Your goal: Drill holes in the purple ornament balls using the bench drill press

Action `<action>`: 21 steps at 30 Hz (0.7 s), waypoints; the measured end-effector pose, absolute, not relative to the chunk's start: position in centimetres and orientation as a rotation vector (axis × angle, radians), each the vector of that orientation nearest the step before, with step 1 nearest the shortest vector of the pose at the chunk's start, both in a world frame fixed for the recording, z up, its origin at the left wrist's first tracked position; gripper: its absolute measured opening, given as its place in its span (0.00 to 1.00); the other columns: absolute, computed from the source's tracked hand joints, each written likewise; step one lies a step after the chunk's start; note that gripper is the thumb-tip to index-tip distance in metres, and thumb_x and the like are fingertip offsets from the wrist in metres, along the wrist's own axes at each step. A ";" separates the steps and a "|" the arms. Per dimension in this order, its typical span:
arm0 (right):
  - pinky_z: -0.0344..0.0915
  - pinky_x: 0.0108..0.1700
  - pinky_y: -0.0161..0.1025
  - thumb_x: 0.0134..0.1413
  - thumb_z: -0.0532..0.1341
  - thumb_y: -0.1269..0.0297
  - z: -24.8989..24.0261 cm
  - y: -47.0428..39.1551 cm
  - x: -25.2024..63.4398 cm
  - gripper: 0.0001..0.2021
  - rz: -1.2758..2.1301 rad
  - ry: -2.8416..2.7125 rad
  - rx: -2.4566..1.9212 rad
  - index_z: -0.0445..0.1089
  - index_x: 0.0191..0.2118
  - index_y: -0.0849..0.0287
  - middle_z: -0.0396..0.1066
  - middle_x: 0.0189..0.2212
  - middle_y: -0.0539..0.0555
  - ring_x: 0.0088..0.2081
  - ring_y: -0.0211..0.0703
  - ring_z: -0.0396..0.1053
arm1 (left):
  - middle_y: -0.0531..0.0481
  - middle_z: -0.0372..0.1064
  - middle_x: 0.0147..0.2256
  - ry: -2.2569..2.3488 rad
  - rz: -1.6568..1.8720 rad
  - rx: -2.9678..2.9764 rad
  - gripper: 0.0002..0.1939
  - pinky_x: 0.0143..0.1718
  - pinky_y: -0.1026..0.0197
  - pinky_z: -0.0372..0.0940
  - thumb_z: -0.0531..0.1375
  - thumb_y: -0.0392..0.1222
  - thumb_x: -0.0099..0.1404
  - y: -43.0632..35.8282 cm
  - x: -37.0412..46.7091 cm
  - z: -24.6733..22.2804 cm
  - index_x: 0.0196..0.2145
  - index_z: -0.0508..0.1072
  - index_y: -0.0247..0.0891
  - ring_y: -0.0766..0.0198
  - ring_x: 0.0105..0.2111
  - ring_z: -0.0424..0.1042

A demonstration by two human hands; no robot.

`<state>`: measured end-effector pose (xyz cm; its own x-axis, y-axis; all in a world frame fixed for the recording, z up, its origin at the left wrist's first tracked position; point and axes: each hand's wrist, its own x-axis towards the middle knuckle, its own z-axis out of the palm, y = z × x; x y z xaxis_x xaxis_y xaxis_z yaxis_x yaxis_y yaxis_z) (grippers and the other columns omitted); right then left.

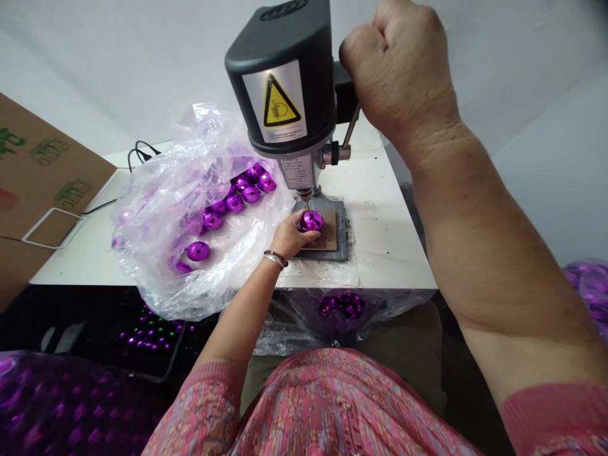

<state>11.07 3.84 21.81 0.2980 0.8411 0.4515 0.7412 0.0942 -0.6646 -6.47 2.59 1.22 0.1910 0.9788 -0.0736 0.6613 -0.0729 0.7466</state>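
Note:
My left hand (pixel 291 235) is closed on a shiny purple ball (pixel 312 221), fingers and thumb round its sides. The ball rests over a small wooden board (pixel 329 235) on the grey base (pixel 342 253) of a bench drill press (pixel 285 88). Just above the ball is the thin drill bit (pixel 308 205); whether it has entered the ball I cannot tell. High on the right, my right hand (pixel 399 57) makes a fist at the end of the press's feed lever (pixel 350 126), whose grip is hidden inside it.
Left of the press, a clear plastic bag (pixel 161 209) lies open with several purple balls (pixel 234 202) in it. A cardboard box (pixel 42 171) stands at the left. Dark shavings dot the white table (pixel 380 234). More purple balls (pixel 342 306) hang in plastic below the front edge.

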 end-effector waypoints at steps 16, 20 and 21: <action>0.61 0.38 0.37 0.60 0.50 0.54 11.1 -2.5 11.5 0.13 -0.391 -1.615 -1.301 0.60 0.33 0.58 0.58 0.26 0.51 0.30 0.35 0.59 | 0.48 0.77 0.40 1.481 0.651 1.835 0.32 0.44 0.57 0.67 0.71 0.45 0.52 2.5 -6.9 0.1 0.55 0.75 0.38 0.58 0.38 0.73; 0.65 0.39 0.39 0.60 0.52 0.54 9.5 -2.5 11.6 0.12 -0.431 -1.609 -1.346 0.63 0.34 0.58 0.61 0.27 0.53 0.33 0.38 0.64 | 0.49 0.77 0.42 1.467 0.658 1.850 0.31 0.49 0.57 0.67 0.71 0.45 0.52 2.5 -7.0 0.0 0.54 0.75 0.40 0.57 0.42 0.73; 0.65 0.39 0.39 0.60 0.52 0.55 9.2 -2.5 11.6 0.11 -0.448 -1.612 -1.339 0.63 0.35 0.58 0.61 0.27 0.53 0.33 0.38 0.64 | 0.49 0.77 0.42 1.461 0.655 1.855 0.31 0.48 0.57 0.67 0.70 0.45 0.53 2.5 -7.0 -0.1 0.54 0.75 0.40 0.57 0.42 0.73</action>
